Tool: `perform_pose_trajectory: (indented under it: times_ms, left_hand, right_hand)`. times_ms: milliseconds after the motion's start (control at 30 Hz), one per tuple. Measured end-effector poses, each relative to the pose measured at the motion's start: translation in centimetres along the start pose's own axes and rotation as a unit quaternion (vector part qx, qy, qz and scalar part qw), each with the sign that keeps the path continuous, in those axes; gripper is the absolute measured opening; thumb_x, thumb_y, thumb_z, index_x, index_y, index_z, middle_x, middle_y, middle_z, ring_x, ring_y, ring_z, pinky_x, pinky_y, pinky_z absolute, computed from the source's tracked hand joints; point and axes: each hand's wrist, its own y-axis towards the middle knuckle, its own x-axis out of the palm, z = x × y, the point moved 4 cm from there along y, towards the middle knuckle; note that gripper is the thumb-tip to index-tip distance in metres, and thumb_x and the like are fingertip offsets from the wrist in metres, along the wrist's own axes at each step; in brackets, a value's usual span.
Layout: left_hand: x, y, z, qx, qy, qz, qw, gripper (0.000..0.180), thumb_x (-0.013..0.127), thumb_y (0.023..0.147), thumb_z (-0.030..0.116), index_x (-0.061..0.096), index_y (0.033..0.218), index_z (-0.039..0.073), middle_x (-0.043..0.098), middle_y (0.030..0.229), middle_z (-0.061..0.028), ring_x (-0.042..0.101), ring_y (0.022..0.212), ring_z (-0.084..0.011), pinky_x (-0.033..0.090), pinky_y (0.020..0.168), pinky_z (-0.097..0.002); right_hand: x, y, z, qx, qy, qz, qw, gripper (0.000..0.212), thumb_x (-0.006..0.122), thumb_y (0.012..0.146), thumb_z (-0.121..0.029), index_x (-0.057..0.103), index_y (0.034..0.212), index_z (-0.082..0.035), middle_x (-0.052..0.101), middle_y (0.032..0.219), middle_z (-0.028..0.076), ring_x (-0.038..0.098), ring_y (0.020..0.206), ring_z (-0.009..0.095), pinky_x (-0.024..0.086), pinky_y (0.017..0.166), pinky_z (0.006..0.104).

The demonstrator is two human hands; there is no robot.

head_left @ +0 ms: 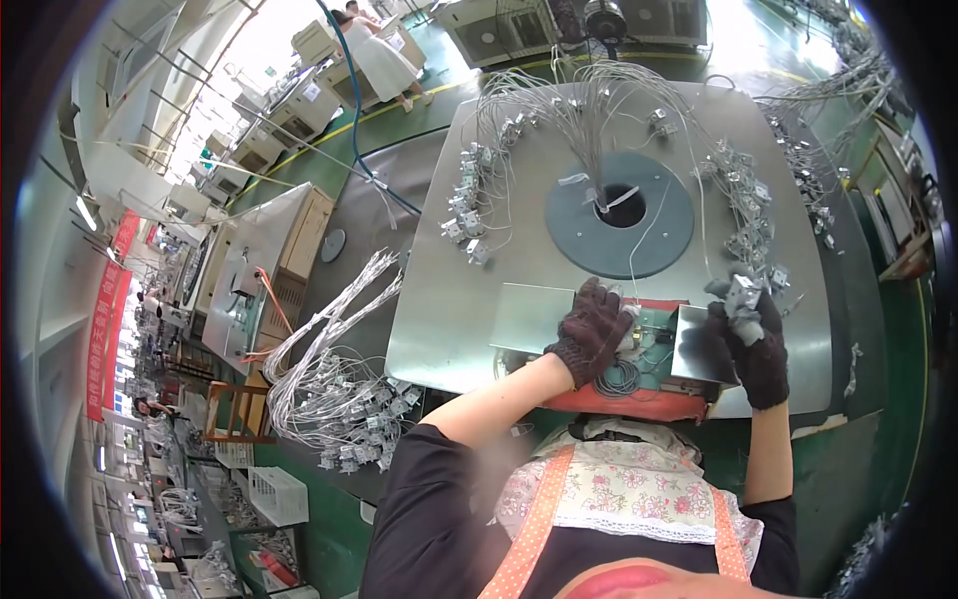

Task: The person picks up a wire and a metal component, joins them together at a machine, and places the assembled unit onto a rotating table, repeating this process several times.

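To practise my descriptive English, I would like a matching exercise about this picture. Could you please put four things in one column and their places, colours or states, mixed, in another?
Things:
1. right hand
2. round disc
3. wire bundle
4. apron straps

Descriptions:
A. left of the metal table
B. orange with pale dots
C. gloved, holding a silvery block
D. blue-grey, with a hole in the middle

Right pairs: 1-C, 2-D, 3-A, 4-B

red banner (108, 339) | white crate (277, 496) | blue hose (356, 100) | person in white (377, 65)
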Motion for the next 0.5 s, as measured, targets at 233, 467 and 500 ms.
perform_pose_trajectory:
  times_ms: [233,467,500]
  left_hand:
    - [1.8,-1.0,-1.5,-0.057,-0.126,-0.151,0.979,0.032,0.055,0.093,0.026,0.066,0.116,0.006,0.068,0.105,-0.0201,0.064,0.102,-0.0375,0.043,0.104,-0.0511]
    - [2.1,-0.2,-2.3,-0.099,-0.213,-0.062,0.970,0.058,0.083,0.076,0.044,0.068,0.121,0.011,0.071,0.100,-0.0147,0.070,0.094,-0.0364,0.053,0.091,-0.0482]
    - [2.4,0.4,-3.1,-0.171,-0.274,-0.137,0.937,0.058,0.082,0.077,0.047,0.068,0.123,0.015,0.070,0.113,-0.0161,0.068,0.106,-0.0374,0.052,0.098,-0.0472]
  right_hand:
    - [-5.4,-0.3,4.5,0.004,0.348,-0.037,0.937,0.061,0.068,0.096,-0.036,0.048,0.146,-0.007,0.057,0.106,0.008,0.047,0.075,0.014,0.046,0.065,0.0251]
    - [0.0,1.7,4.5,0.009,0.193,-0.059,0.979,0.046,0.058,0.102,-0.010,0.047,0.145,0.000,0.061,0.135,0.015,0.063,0.120,0.026,0.053,0.103,0.0408]
    - [0.1,1.4,4.4,-0.034,-0.094,0.019,0.995,0.043,0.057,0.100,-0.006,0.051,0.142,0.000,0.064,0.129,0.013,0.066,0.113,0.024,0.055,0.100,0.0401]
